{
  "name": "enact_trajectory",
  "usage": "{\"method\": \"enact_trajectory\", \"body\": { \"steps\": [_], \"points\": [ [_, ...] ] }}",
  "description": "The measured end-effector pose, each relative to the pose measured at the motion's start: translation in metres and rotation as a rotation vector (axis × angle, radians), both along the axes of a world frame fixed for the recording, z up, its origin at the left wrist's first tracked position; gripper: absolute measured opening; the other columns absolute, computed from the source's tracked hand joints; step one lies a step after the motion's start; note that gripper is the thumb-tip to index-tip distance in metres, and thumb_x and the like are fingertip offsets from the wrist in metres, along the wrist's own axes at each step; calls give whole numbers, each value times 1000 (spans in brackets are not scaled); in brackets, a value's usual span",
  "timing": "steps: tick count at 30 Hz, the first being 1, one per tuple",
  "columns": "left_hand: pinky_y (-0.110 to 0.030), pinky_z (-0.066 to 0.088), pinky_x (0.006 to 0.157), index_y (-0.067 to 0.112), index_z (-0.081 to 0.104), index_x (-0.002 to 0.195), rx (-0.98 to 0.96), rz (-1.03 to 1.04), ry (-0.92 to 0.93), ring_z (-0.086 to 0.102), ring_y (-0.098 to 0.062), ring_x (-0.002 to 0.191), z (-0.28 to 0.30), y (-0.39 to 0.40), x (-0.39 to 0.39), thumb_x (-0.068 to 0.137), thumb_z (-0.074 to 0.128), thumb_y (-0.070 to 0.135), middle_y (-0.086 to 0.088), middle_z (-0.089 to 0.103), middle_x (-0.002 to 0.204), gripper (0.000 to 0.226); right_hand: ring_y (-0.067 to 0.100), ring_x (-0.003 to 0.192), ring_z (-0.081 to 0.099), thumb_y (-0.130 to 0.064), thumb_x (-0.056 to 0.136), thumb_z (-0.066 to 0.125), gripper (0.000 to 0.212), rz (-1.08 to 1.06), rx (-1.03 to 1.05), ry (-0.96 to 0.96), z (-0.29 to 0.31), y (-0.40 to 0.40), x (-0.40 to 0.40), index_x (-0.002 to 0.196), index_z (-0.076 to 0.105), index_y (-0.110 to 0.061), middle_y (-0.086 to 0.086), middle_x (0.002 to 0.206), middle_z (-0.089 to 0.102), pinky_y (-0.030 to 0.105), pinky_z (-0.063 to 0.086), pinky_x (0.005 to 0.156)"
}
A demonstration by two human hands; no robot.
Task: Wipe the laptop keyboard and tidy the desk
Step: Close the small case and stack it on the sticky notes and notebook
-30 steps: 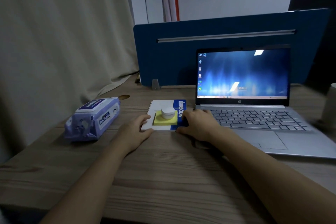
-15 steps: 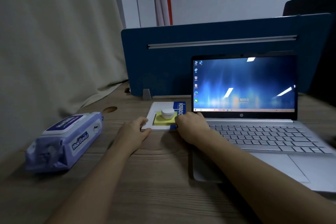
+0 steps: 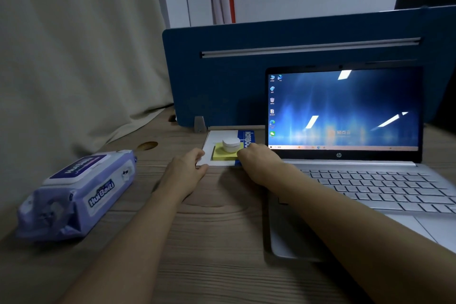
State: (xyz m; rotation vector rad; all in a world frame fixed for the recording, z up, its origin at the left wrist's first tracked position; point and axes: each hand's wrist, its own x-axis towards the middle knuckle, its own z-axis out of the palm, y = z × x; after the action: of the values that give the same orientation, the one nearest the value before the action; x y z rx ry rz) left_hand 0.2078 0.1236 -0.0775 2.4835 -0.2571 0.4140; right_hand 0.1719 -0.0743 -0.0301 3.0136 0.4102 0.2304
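Head view: left hand (image 3: 185, 170) grips the notebook (image 3: 217, 142) by its near-left corner, right hand (image 3: 259, 160) by its near-right edge, beside the open laptop (image 3: 370, 180). Sticky pad (image 3: 222, 154) and white jar (image 3: 231, 145) stacked on it. Wipes pack (image 3: 76, 195) lies closed on the table (image 3: 209, 242); tidying underway, no wipe out for the keyboard.
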Motion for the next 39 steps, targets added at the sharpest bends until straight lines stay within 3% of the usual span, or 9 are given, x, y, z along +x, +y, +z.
{"method": "enact_trajectory", "body": {
  "steps": [13,21,29,34,39],
  "points": [
    [-42,49,100,17,57,132,11,43,-13,60,-20,118,3,-3,0,92,65,23,-6,63,132,41,38,112,56,-9,96,53,27,20,16,0,4,-3,1,123,53,-4,21,125,54,44,49,92],
    [-40,52,94,19,58,128,94,98,-51,61,-22,114,3,-8,-5,93,63,25,-5,65,128,36,34,105,59,-16,99,47,26,18,-14,33,-2,-7,-10,123,54,-8,17,120,57,39,48,80],
    [-32,49,72,23,49,136,218,148,-73,61,-19,96,6,-14,-30,95,58,27,-6,66,115,42,28,104,60,-41,96,40,36,48,240,-11,-13,-48,-65,107,64,-16,7,115,65,38,49,87],
    [-37,51,79,19,49,137,222,116,-87,60,-22,99,9,-21,-56,95,55,22,-7,63,119,43,22,114,56,-48,97,32,40,-18,143,-66,-14,-91,-102,107,63,-25,-2,122,64,39,41,98],
    [-35,51,72,23,52,132,208,30,-123,59,-17,89,7,-44,-91,94,55,25,-2,63,113,38,18,119,51,-53,96,30,43,-129,104,-17,-7,-136,-132,113,61,-28,-4,124,63,43,36,103]
  ]
}}
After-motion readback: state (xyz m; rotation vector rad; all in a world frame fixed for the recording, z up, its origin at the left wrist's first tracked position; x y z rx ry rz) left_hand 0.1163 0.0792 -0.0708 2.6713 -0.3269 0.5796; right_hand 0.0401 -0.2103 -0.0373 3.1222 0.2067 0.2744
